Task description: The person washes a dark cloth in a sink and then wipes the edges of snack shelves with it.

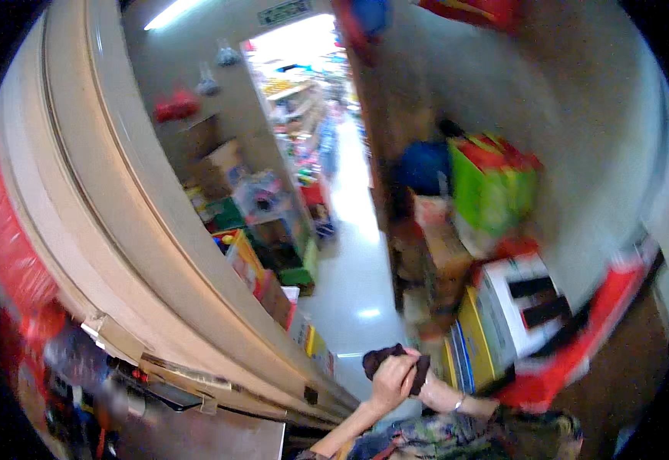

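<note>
Both of my hands are together low in the view, in front of my patterned clothing. A dark, crumpled cloth [377, 360] is bunched between them. My left hand [393, 381] wraps over it from the near side. Close against it, my right hand [435, 392] grips the cloth's other end, partly hidden behind the left fingers. A bracelet [459, 402] circles my right wrist. Blur hides the finer detail of the cloth.
A doorway [311, 115] ahead opens onto bright shelves and a blurred person [327, 141]. Cardboard boxes [446, 259], a green bag [493, 184] and a white carton [521, 305] line the right side. Left stands a curved-looking pale panel [156, 230] and, below, a cluttered table [208, 434].
</note>
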The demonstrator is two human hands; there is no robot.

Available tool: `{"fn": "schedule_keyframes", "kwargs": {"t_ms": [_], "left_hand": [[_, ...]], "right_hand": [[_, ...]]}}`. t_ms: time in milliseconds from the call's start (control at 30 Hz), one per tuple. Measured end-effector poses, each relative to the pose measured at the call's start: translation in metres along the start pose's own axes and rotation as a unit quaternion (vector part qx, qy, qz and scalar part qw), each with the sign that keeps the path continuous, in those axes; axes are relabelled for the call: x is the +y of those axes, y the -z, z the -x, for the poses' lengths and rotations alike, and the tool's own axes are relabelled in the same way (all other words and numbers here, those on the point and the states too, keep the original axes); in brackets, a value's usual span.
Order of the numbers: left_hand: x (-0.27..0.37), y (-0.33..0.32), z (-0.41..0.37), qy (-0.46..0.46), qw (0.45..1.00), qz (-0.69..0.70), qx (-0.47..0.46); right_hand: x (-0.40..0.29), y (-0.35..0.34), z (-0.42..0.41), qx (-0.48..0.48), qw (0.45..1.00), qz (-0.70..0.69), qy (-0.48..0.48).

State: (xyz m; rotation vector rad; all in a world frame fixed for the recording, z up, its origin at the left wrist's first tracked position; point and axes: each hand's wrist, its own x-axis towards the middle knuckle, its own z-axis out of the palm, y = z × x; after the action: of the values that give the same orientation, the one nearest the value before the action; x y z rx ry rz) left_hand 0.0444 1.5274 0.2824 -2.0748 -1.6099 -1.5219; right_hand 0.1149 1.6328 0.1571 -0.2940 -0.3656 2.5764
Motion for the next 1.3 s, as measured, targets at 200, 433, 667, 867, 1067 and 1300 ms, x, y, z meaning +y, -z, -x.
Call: {"fn": "schedule_keyframes", "kwargs": {"t_ms": [200, 433, 667, 867, 1067, 1300], "left_hand": [[0.021, 0.122, -0.071, 0.295, 0.898, 0.258, -0.199], [0.153, 0.239, -0.021, 0.124, 0.956, 0.077, 0.256], [0.075, 0.331, 0.031, 0.356, 0.668, -0.295, 0.583], [-0.034, 0.34, 0.022, 0.53, 0.539, -0.505, 0.417], [-0.198, 0.283, -0.052, 0.526, 0.623, -0.51, 0.275], [-0.355, 0.221, -0.127, 0.514, 0.696, -0.465, 0.186]], "right_hand": [[-0.085, -0.05, -0.134, -0.212, 0.942, 0.25, 0.074], [-0.068, -0.111, -0.199, 0.02, 0.968, 0.02, -0.25], [-0.019, -0.098, -0.291, -0.232, 0.89, 0.002, -0.393], [-0.018, -0.042, -0.364, -0.14, 0.884, 0.001, -0.446], [-0.014, -0.05, -0.419, -0.112, 0.874, -0.001, -0.473], [0.019, -0.077, -0.521, -0.205, 0.785, 0.094, -0.578]]}}
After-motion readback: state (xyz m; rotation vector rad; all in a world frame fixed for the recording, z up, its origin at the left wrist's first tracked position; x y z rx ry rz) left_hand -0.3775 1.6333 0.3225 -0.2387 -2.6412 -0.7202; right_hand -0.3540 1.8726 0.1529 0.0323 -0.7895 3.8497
